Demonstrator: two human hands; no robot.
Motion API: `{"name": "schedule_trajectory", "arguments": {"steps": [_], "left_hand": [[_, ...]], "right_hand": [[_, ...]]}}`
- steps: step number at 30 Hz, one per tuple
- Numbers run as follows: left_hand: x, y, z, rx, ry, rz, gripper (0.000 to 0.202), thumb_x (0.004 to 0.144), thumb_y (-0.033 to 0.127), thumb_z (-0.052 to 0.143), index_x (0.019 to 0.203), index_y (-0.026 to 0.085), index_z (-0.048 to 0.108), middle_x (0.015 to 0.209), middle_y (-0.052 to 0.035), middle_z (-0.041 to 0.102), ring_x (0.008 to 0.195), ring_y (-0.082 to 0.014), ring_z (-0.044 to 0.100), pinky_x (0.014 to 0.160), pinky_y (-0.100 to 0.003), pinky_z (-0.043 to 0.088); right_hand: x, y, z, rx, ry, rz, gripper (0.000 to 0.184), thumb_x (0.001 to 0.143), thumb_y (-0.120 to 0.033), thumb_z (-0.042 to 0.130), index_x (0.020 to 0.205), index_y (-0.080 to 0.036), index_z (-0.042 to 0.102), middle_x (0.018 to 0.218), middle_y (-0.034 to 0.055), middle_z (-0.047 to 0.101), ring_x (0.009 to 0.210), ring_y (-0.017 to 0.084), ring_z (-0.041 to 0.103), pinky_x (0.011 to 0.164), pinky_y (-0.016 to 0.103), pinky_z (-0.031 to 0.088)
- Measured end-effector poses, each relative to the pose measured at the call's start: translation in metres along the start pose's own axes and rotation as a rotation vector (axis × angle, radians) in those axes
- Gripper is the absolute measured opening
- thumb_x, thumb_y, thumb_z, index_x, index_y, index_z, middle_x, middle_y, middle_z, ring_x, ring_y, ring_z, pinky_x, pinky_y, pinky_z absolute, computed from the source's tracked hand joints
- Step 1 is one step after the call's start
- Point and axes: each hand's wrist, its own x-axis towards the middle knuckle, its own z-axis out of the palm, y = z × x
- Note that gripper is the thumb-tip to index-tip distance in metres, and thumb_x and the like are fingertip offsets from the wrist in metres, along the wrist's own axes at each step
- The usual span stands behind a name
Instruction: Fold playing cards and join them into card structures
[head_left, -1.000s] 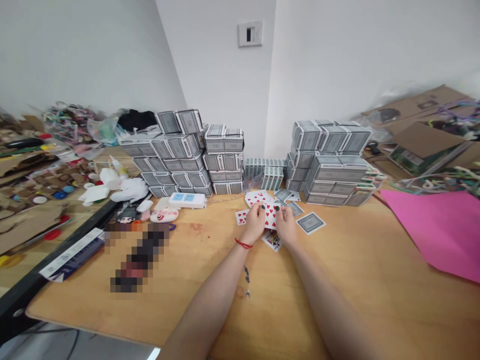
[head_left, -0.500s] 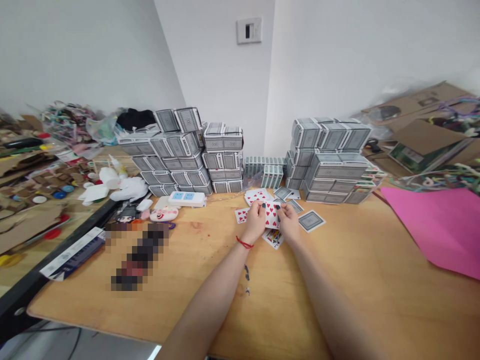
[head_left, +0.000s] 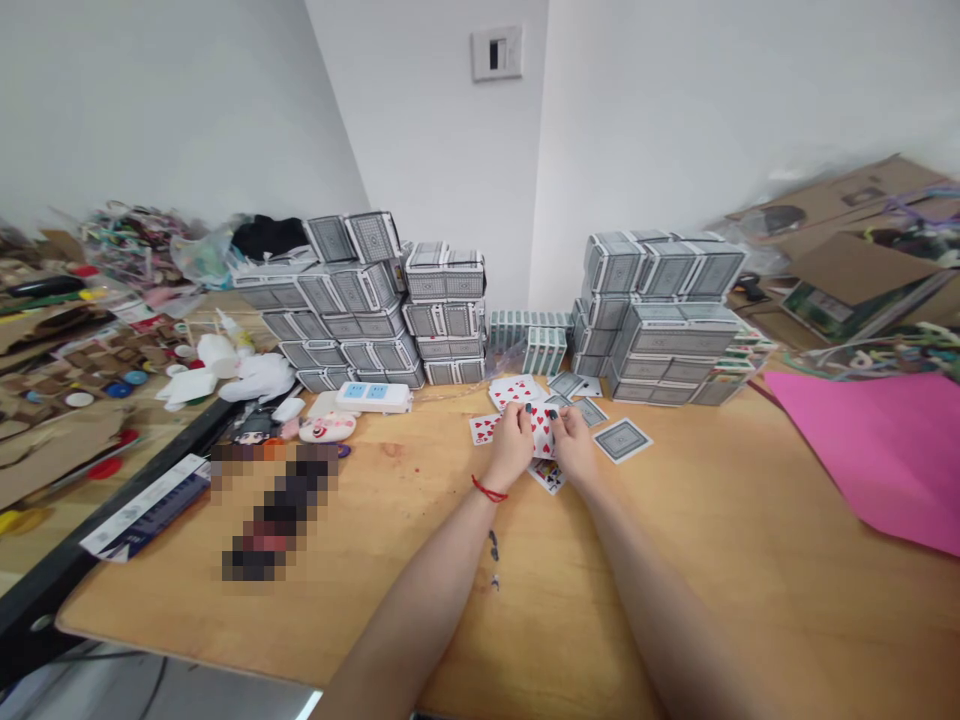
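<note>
Pale walls back a wooden tabletop, over which a hearts card shows its face, pinched at its left edge by the fingers of the left hand and at its right edge by those of the right hand; single or topmost of several, cannot tell. Just nearer than the hearts card lies a partly hidden face card; right of the hearts card, a face-down card. Gray-patterned stacks rise beyond the hearts card, left and right.

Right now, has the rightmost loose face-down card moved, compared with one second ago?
No; the rightmost face-down card keeps its place in front of the right-hand stack.
</note>
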Motion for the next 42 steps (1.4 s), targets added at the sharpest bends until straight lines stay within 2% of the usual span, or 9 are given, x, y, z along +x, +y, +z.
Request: {"name": "schedule_trajectory", "arguments": {"steps": [6, 9, 13, 18, 24, 27, 33, 37, 42], "left_hand": [[0.001, -0.001, 0.001, 0.025, 0.025, 0.002, 0.009, 0.080, 0.020, 0.039, 0.075, 0.019, 0.047, 0.065, 0.0005, 0.049, 0.060, -0.0128, 0.046, 0.058, -0.023, 0.032], [0.000, -0.001, 0.000, 0.019, 0.016, 0.013, 0.011, 0.079, 0.020, 0.038, 0.073, 0.019, 0.047, 0.064, 0.0015, 0.049, 0.058, -0.0118, 0.045, 0.056, -0.022, 0.031], [-0.002, 0.000, -0.002, -0.002, 0.004, 0.015, 0.012, 0.079, 0.023, 0.039, 0.072, 0.019, 0.048, 0.057, 0.0036, 0.045, 0.053, -0.0103, 0.041, 0.052, -0.021, 0.029], [-0.002, 0.001, -0.003, -0.042, -0.006, 0.010, 0.017, 0.080, 0.027, 0.038, 0.068, 0.019, 0.047, 0.054, 0.0046, 0.041, 0.051, -0.0096, 0.038, 0.049, -0.020, 0.028], [0.000, 0.001, -0.003, -0.091, -0.066, 0.028, 0.012, 0.079, 0.023, 0.039, 0.072, 0.019, 0.048, 0.060, 0.0037, 0.045, 0.057, -0.0099, 0.042, 0.055, -0.020, 0.034], [0.000, 0.001, -0.003, -0.088, -0.043, 0.016, 0.010, 0.079, 0.021, 0.039, 0.072, 0.019, 0.047, 0.062, 0.0028, 0.046, 0.059, -0.0106, 0.044, 0.058, -0.021, 0.034], [-0.001, 0.001, -0.004, -0.076, 0.040, -0.010, 0.012, 0.080, 0.024, 0.037, 0.074, 0.019, 0.046, 0.065, 0.0015, 0.049, 0.062, -0.0119, 0.046, 0.060, -0.022, 0.034], [-0.001, 0.000, -0.003, -0.086, 0.043, -0.021, 0.015, 0.080, 0.028, 0.038, 0.076, 0.019, 0.049, 0.068, 0.0004, 0.053, 0.063, -0.0124, 0.048, 0.061, -0.023, 0.036], [0.001, -0.003, -0.002, -0.113, 0.090, -0.048, 0.019, 0.081, 0.025, 0.034, 0.088, 0.019, 0.051, 0.084, -0.0030, 0.057, 0.075, -0.0134, 0.051, 0.066, -0.023, 0.038]], "right_hand": [[-0.006, -0.011, 0.003, -0.086, -0.035, 0.006, 0.031, 0.076, -0.046, 0.038, 0.084, -0.018, 0.050, 0.059, -0.0003, 0.055, 0.047, 0.014, 0.046, 0.044, 0.023, 0.033], [-0.007, -0.013, 0.003, -0.092, -0.026, -0.006, 0.033, 0.076, -0.049, 0.037, 0.078, -0.018, 0.050, 0.056, -0.0008, 0.054, 0.044, 0.014, 0.044, 0.044, 0.024, 0.032], [-0.007, -0.009, 0.005, -0.176, 0.072, -0.076, 0.031, 0.076, -0.049, 0.036, 0.071, -0.020, 0.045, 0.052, -0.0023, 0.049, 0.045, 0.014, 0.042, 0.046, 0.025, 0.030], [-0.006, -0.004, 0.006, -0.186, 0.103, -0.073, 0.028, 0.077, -0.047, 0.034, 0.067, -0.022, 0.040, 0.050, -0.0041, 0.043, 0.047, 0.014, 0.041, 0.047, 0.025, 0.030], [-0.005, -0.005, 0.004, -0.176, 0.132, -0.050, 0.027, 0.078, -0.045, 0.034, 0.066, -0.022, 0.040, 0.053, -0.0028, 0.046, 0.049, 0.015, 0.042, 0.048, 0.025, 0.031], [-0.005, -0.007, 0.004, -0.112, 0.098, -0.048, 0.027, 0.077, -0.045, 0.035, 0.070, -0.021, 0.045, 0.056, -0.0018, 0.049, 0.052, 0.015, 0.044, 0.048, 0.025, 0.034], [-0.005, -0.006, 0.006, 0.109, -0.078, -0.037, 0.024, 0.076, -0.041, 0.038, 0.081, -0.020, 0.049, 0.058, -0.0032, 0.049, 0.048, 0.012, 0.043, 0.044, 0.023, 0.036], [-0.007, -0.010, 0.009, 0.116, -0.052, -0.008, 0.020, 0.076, -0.038, 0.037, 0.080, -0.021, 0.046, 0.049, -0.0059, 0.040, 0.039, 0.011, 0.035, 0.036, 0.021, 0.029], [-0.009, -0.016, 0.009, 0.092, -0.021, -0.024, 0.020, 0.076, -0.036, 0.036, 0.084, -0.021, 0.048, 0.052, -0.0050, 0.043, 0.041, 0.011, 0.038, 0.038, 0.022, 0.032]]}}
